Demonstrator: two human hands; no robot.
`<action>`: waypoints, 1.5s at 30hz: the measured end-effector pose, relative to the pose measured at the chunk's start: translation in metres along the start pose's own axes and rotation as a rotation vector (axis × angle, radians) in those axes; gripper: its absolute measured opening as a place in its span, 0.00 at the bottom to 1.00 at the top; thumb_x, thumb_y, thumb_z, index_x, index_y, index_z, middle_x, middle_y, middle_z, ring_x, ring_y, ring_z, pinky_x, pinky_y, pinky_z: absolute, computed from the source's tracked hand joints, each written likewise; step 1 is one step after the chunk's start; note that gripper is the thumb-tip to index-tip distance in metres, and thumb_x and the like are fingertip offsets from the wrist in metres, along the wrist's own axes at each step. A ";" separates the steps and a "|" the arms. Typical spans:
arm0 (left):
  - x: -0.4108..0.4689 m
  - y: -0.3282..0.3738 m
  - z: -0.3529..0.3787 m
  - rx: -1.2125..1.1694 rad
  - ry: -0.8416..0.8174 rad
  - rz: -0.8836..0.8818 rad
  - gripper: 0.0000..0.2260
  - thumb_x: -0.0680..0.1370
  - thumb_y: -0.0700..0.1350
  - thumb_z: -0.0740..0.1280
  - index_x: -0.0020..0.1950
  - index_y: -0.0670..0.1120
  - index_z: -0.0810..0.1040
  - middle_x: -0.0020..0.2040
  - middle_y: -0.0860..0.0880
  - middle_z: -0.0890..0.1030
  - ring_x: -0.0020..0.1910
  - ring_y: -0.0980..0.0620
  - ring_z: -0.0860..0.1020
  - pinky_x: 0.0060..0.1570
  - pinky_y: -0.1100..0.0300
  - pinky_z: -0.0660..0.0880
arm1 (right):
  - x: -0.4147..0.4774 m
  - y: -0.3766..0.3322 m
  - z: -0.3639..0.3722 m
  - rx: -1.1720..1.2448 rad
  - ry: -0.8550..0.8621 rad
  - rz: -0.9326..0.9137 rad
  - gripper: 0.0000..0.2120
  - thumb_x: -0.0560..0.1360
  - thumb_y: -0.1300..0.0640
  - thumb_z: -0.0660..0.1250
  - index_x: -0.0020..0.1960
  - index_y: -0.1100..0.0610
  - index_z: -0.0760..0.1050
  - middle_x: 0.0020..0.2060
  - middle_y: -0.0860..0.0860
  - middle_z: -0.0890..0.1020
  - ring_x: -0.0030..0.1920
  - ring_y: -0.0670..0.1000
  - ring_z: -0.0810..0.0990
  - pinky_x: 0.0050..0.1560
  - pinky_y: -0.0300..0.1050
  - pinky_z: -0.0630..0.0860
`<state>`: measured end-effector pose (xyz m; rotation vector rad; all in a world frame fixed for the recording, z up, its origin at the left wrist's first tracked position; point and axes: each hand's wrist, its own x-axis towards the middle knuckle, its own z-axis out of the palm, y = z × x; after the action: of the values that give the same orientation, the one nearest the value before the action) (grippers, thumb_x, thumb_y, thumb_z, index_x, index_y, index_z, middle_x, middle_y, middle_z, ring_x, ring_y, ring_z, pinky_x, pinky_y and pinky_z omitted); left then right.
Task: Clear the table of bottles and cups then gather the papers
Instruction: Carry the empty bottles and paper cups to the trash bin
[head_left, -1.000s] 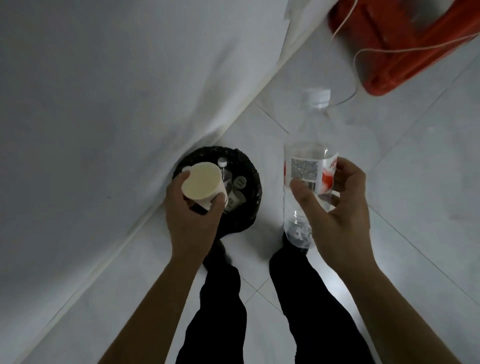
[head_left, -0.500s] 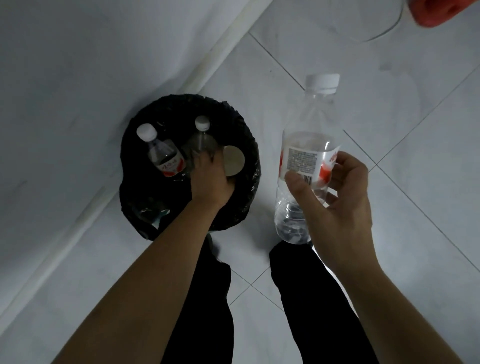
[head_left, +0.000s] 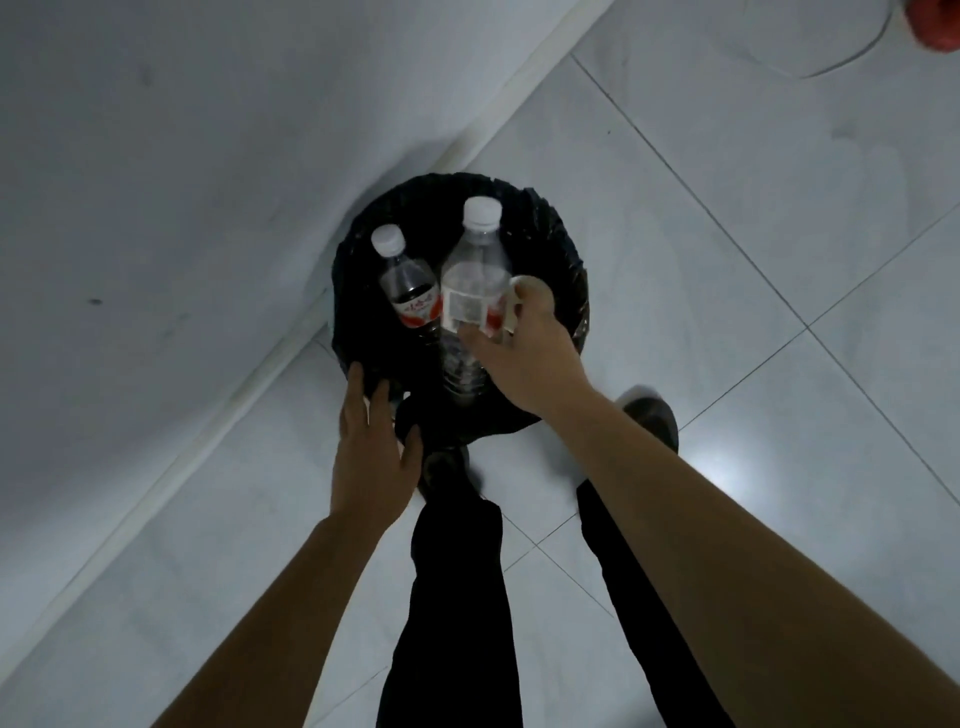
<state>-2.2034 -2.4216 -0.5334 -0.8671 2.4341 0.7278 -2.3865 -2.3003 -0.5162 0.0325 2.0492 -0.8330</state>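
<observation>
A round bin lined with a black bag (head_left: 563, 270) stands on the tiled floor against the wall. My right hand (head_left: 524, 345) grips a clear plastic bottle (head_left: 475, 280) with a white cap and a red and white label, holding it over the bin's mouth. A smaller capped bottle (head_left: 408, 286) with a red label lies inside the bin to the left. My left hand (head_left: 371, 449) is empty, fingers spread, at the bin's near rim. The cup is not visible.
A white wall (head_left: 182, 182) with a skirting runs diagonally on the left. My legs in black trousers (head_left: 457, 597) and shoes stand just before the bin. A white cable (head_left: 841, 60) and a red object (head_left: 940, 23) lie at the top right.
My left hand let the cup go into the bin and drew back to the near rim. My right hand carried the large bottle left, from beside the bin to over its opening.
</observation>
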 end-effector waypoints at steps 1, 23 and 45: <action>-0.003 0.001 -0.002 -0.027 -0.021 -0.007 0.26 0.80 0.45 0.66 0.75 0.39 0.64 0.80 0.42 0.53 0.76 0.37 0.60 0.64 0.42 0.71 | 0.000 0.005 0.004 -0.109 -0.037 0.024 0.34 0.75 0.41 0.69 0.71 0.60 0.61 0.61 0.58 0.77 0.59 0.60 0.78 0.55 0.55 0.77; -0.254 0.327 -0.417 -0.590 0.148 0.298 0.20 0.81 0.45 0.65 0.73 0.47 0.69 0.68 0.54 0.74 0.67 0.59 0.72 0.67 0.58 0.70 | -0.442 -0.157 -0.303 0.168 0.616 -0.181 0.26 0.81 0.44 0.60 0.76 0.51 0.62 0.71 0.49 0.71 0.67 0.47 0.72 0.66 0.50 0.73; -0.421 0.429 -0.433 -0.507 -0.423 0.944 0.18 0.79 0.42 0.67 0.69 0.49 0.72 0.59 0.55 0.80 0.59 0.52 0.79 0.54 0.61 0.73 | -0.797 -0.058 -0.157 0.976 1.671 0.177 0.26 0.74 0.43 0.65 0.71 0.42 0.66 0.62 0.40 0.77 0.63 0.39 0.76 0.58 0.39 0.73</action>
<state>-2.3002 -2.2173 0.1717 0.3651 2.1905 1.6935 -2.0437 -2.0319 0.1725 1.9727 2.5696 -1.9547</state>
